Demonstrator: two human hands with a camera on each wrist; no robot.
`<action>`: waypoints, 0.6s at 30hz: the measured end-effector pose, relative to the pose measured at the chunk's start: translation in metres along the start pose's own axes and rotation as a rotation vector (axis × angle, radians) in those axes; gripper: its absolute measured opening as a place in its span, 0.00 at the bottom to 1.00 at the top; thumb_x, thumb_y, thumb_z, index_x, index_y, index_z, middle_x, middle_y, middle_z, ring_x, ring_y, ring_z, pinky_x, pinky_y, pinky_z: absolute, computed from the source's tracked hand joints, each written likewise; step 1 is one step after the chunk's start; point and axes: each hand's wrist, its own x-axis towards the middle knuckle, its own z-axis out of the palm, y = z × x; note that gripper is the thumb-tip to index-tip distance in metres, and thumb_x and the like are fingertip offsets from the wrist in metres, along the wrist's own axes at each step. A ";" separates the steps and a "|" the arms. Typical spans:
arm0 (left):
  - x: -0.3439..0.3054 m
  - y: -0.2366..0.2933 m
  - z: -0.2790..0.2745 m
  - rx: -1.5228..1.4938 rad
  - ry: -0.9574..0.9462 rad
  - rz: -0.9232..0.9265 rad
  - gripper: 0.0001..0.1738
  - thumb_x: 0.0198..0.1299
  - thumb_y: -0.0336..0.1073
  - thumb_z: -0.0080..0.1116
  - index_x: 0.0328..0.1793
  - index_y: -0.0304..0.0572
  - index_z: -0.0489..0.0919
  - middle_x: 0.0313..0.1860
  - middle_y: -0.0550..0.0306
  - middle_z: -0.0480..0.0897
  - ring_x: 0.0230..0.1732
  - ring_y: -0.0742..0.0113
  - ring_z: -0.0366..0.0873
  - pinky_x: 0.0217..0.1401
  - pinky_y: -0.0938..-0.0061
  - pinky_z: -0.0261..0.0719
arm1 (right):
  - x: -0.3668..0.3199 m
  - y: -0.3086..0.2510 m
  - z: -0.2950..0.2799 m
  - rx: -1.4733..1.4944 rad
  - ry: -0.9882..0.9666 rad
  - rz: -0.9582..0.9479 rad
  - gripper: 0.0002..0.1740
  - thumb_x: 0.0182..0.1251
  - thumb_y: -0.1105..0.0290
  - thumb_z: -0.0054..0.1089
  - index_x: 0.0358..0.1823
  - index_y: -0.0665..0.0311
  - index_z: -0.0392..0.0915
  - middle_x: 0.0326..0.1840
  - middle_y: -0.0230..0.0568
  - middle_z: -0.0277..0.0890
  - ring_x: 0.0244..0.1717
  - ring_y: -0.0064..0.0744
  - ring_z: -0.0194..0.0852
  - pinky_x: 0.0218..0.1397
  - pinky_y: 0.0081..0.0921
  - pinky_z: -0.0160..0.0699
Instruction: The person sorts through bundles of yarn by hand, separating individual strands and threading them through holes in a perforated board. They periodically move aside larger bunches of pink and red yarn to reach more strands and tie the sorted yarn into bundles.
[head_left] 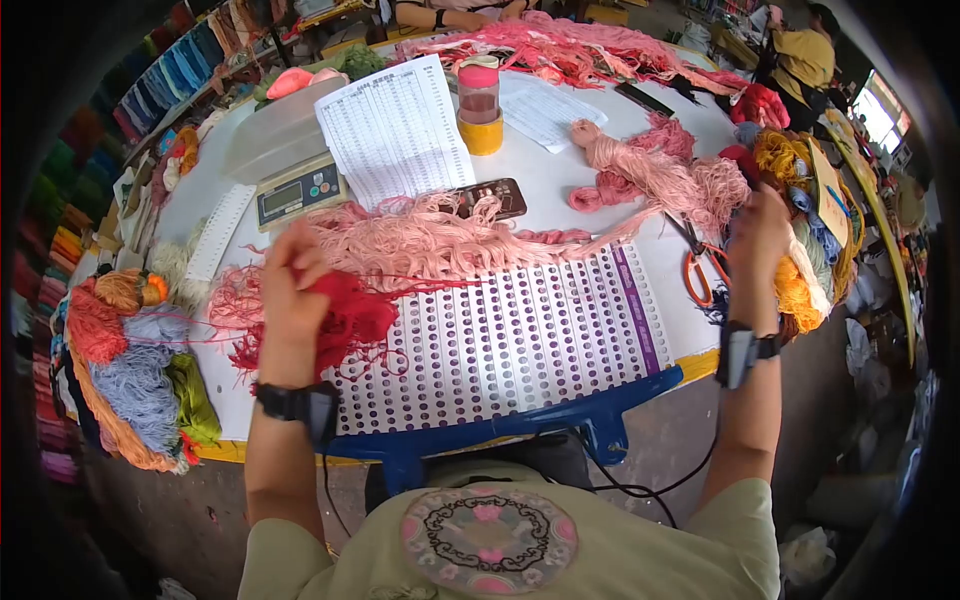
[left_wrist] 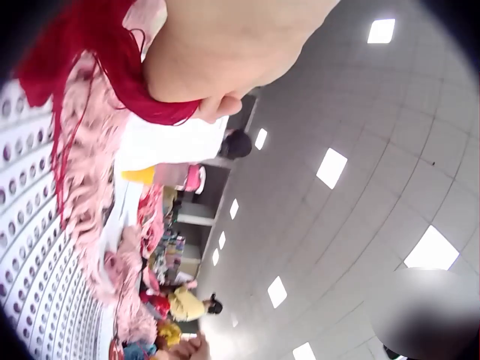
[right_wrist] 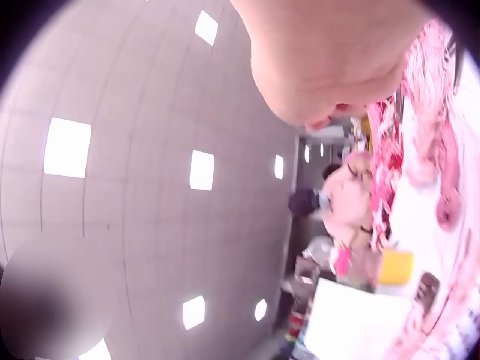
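Observation:
My left hand [head_left: 294, 290] grips a hank of deep red yarn [head_left: 352, 318] above the left part of the perforated white board [head_left: 500, 340]. In the left wrist view the red yarn [left_wrist: 124, 71] runs up into the curled fingers, and loose strands hang down beside it. Raised at the right side of the table, my right hand [head_left: 760, 240] is near the orange-handled scissors [head_left: 697, 275] and the yellow yarn [head_left: 783, 160]. Its fingers bend away from the right wrist camera, so I cannot tell what they hold. Pale pink yarn [head_left: 400, 240] lies along the board's far edge.
Behind the pink yarn are a digital scale [head_left: 300, 190], a printed sheet [head_left: 395, 125], a phone [head_left: 495, 198] and a pink-lidded bottle [head_left: 479, 95]. More pink hanks [head_left: 660, 165] lie at the right. Mixed yarn bundles [head_left: 135, 370] hang over the left edge.

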 end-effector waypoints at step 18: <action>0.002 -0.173 0.071 0.791 -0.058 -0.390 0.06 0.59 0.30 0.57 0.31 0.35 0.78 0.21 0.59 0.78 0.15 0.78 0.67 0.16 0.82 0.59 | -0.155 -0.069 0.182 -0.075 -1.051 0.072 0.04 0.65 0.67 0.54 0.38 0.57 0.73 0.30 0.44 0.78 0.32 0.45 0.78 0.36 0.37 0.75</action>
